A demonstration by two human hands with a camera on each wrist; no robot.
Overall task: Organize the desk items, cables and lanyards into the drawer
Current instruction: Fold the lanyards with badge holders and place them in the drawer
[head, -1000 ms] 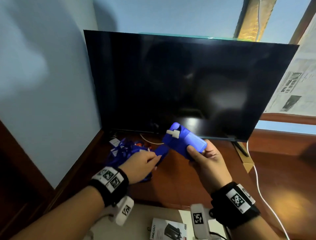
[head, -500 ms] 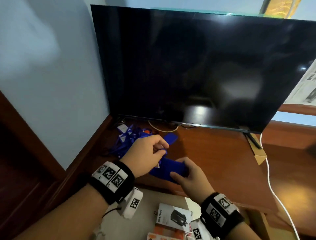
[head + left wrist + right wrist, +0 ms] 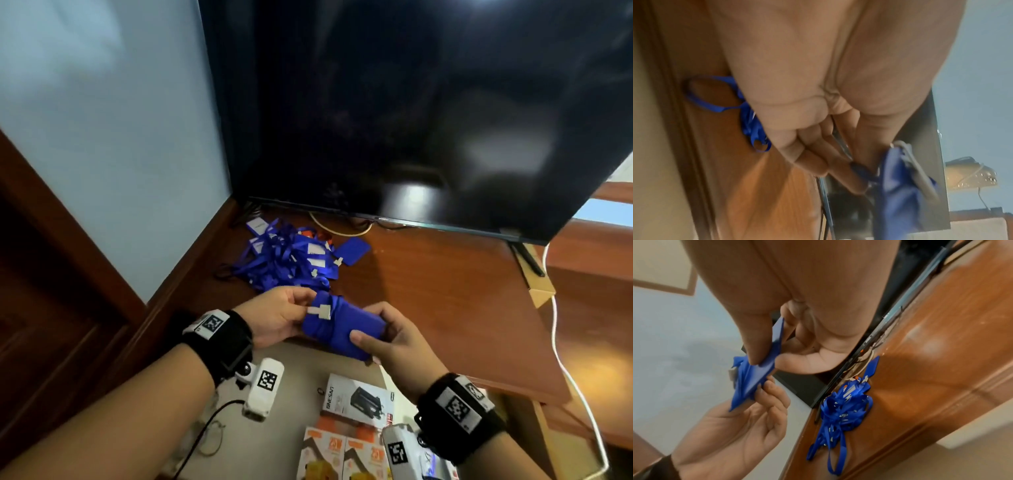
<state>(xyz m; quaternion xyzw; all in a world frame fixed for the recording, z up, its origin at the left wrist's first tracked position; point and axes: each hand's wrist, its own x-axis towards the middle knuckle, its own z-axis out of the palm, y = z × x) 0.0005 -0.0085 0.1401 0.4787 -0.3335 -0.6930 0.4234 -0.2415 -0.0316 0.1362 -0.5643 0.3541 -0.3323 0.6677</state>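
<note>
Both hands hold one blue badge holder with its lanyard strap wound round it, above the desk's front edge. My right hand pinches its near end between thumb and fingers; the right wrist view shows that badge holder edge-on. My left hand pinches the far end by the white clip. A tangled pile of blue lanyards with white tags lies at the desk's back left corner, and another blue badge holder lies at its right side. The lanyard pile also shows in the right wrist view.
A black monitor stands along the back of the wooden desk. A white cable hangs over the desk's right side. Below the desk front, the open drawer holds boxed items and orange packets.
The hands drew the wrapped blue badge holder back from the desk to above the drawer. The head view tilted down, showing more of the drawer.
</note>
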